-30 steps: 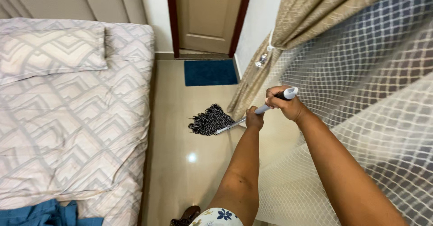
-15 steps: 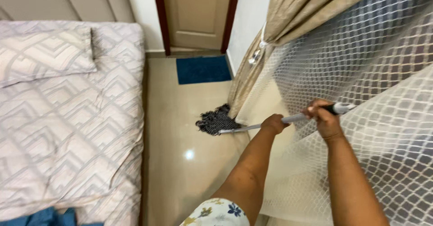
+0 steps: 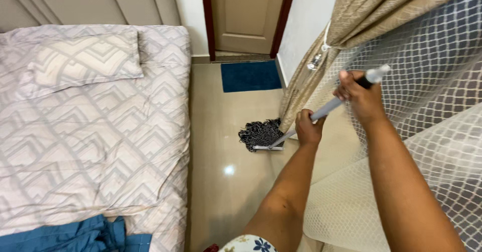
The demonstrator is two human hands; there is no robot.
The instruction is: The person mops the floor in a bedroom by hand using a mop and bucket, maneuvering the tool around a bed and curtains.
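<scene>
Both hands are clamped on the mop handle (image 3: pixel 326 106): the right hand (image 3: pixel 359 95) near its black-tipped top, the left hand (image 3: pixel 307 127) lower down. The mop head (image 3: pixel 261 134), dark and stringy, lies on the tiled floor (image 3: pixel 221 131) at the foot of the beige curtain (image 3: pixel 321 66). The strands could snag the curtain hem or the net curtain (image 3: pixel 427 131) just beside it, dragging fabric along. No container is in view.
</scene>
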